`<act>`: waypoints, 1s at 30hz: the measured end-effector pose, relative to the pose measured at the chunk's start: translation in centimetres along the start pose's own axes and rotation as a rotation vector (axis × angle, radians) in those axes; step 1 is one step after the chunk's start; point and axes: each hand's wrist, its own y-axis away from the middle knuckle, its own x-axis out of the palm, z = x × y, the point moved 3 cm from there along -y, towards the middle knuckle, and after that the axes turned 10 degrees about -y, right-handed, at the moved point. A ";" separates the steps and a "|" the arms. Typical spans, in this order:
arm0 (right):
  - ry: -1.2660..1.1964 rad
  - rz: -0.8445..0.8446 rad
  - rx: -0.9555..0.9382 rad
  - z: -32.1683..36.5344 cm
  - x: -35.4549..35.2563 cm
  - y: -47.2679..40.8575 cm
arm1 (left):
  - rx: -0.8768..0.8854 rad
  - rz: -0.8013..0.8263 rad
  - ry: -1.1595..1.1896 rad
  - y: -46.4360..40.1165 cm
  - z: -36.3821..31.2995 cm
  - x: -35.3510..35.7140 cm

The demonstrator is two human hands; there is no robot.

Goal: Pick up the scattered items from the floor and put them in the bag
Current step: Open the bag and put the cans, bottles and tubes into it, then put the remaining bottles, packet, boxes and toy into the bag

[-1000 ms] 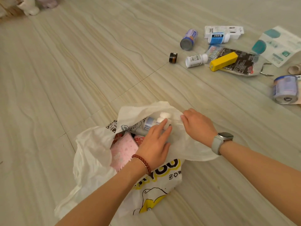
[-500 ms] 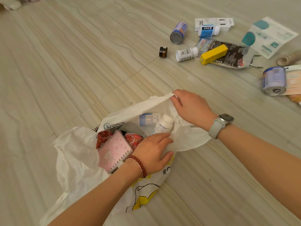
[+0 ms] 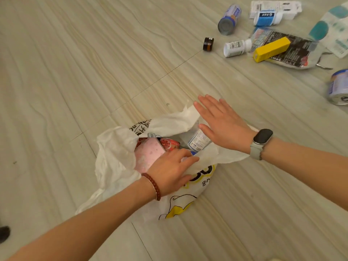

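Presently catalogued, by location.

Bag [image 3: 116, 159]: white plastic, printed with black lettering and a yellow cartoon figure; lies crumpled on the pale wood-grain floor [image 3: 75, 81], mouth gaping upward. Contents visible: pink notebook [image 3: 148, 155], red printed packet [image 3: 168, 144] just beside it, white labelled bottle [image 3: 197, 141] under the right thumb.

Left hand [image 3: 172, 172]: beaded bracelet at the wrist; palm down on the near edge of the bag, fingers curled over the plastic rim and pressing it. Whether it truly pinches the plastic or only rests on it cannot be told.

Right hand [image 3: 222, 125]: watch with grey strap on the wrist; fingers spread flat and fully extended, holding nothing, hovering over the far lip of the bag.

Items on the floor, upper right, well apart from the bag:
- small dark jar [image 3: 208, 44], on its side;
- white pill bottle [image 3: 236, 48], lying down, its cap touching the dark printed pouch [image 3: 290, 51];
- yellow box [image 3: 271, 49], resting on that pouch;
- blue-labelled can [image 3: 228, 19], on its side, base toward the camera;
- white bottle with blue label [image 3: 267, 17], lying on a white flat package [image 3: 273, 6];
- white sheet with teal patches [image 3: 333, 32], at the right edge;
- large tin [image 3: 338, 87], blurred, cut by the right edge.
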 end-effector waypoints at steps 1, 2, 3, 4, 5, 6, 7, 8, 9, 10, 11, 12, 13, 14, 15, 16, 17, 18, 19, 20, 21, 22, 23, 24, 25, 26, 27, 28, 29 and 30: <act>0.013 0.019 -0.005 0.5 -0.4 0.0 | -0.002 -0.016 -0.068 -0.3 0.8 -1.3; 0.014 0.051 0.004 1.0 -1.1 0.2 | -0.014 -0.025 -0.136 -0.7 1.6 -2.7; 0.008 0.096 0.018 1.3 -1.8 0.7 | -0.030 -0.021 -0.186 -1.0 2.2 -4.3; 0.013 0.138 0.027 1.6 -2.9 1.2 | -0.053 0.002 -0.224 -1.3 2.5 -6.2; 0.022 0.169 0.032 2.0 -4.4 1.7 | -0.094 0.034 -0.254 -1.5 2.8 -8.1; 0.020 0.185 0.044 2.5 -6.0 2.2 | -0.159 0.084 -0.261 -1.6 3.0 -10.2; -0.008 0.183 0.082 3.0 -7.9 2.8 | -0.253 0.155 -0.234 -1.4 3.2 -12.2; -0.056 0.172 0.150 3.6 -9.9 3.4 | -0.380 0.214 -0.187 -0.9 3.3 -14.1; -0.120 0.158 0.235 4.3 -12.2 4.2 | -0.518 0.268 -0.138 -0.1 3.2 -16.2; -0.186 0.146 0.315 5.1 -14.5 5.2 | -0.642 0.284 -0.077 0.8 2.7 -18.4; -0.245 0.127 0.381 6.0 -16.8 6.4 | -0.752 0.254 -0.007 2.0 1.8 -20.9; -0.296 0.086 0.435 6.9 -19.2 7.7 | -0.847 0.197 0.067 3.1 0.8 -23.6; -0.336 0.031 0.478 7.7 -21.8 9.1 | -0.922 0.143 0.137 4.1 -0.5 -26.4; -0.365 -0.017 0.517 8.5 -24.4 10.5 | -0.975 0.118 0.195 4.9 -1.8 -29.4; -0.393 -0.056 0.554 9.4 -27.1 12.0 | -1.003 0.114 0.232 5.7 -3.2 -32.3; -0.427 -0.095 0.591 10.3 -29.8 13.5 | -1.009 0.116 0.243 6.4 -4.4 -35.3; -0.459 -0.135 0.627 11.2 -32.6 14.8 | -1.003 0.124 0.237 6.9 -5.5 -38.2; -0.489 -0.160 0.662 12.2 -35.2 16.1 | -1.002 0.136 0.227 7.5 -6.3 -41.1; -0.512 -0.162 0.685 13.2 -37.7 17.4 | -1.013 0.145 0.216 8.1 -7.1 -43.9; -0.526 -0.154 0.697 14.3 -40.1 18.5 | -1.034 0.143 0.209 8.7 -7.4 -46.6; -0.539 -0.137 0.700 15.4 -42.3 19.3 | -1.062 0.137 0.207 9.2 -7.6 -49.1; -0.558 -0.111 0.700 16.5 -44.3 20.0 | -1.094 0.131 0.215 9.6 -7.8 -51.5; -0.571 -0.078 0.698 17.5 -45.9 20.5 | -1.120 0.129 0.226 10.0 -8.0 -53.6; -0.582 -0.048 0.695 18.6 -47.2 20.9 | -1.138 0.121 0.237 10.2 -8.1 -55.5; -0.590 -0.026 0.684 19.5 -48.3 21.0 | -1.148 0.100 0.249 10.4 -8.0 -57.0; -0.602 -0.007 0.682 20.4 -49.2 20.9 | -1.154 0.081 0.260 10.5 -7.8 -58.4; -0.615 0.010 0.690 21.2 -50.0 20.7 | -1.166 0.062 0.270 10.7 -7.4 -59.6; -0.632 0.019 0.702 22.0 -50.6 20.1 | -1.182 0.042 0.278 10.9 -6.8 -60.6; -0.649 0.020 0.710 22.9 -51.0 19.3 | -1.195 0.024 0.287 11.1 -6.1 -61.4; -0.667 0.015 0.717 23.8 -51.4 18.3 | -1.199 0.007 0.298 11.3 -5.0 -62.0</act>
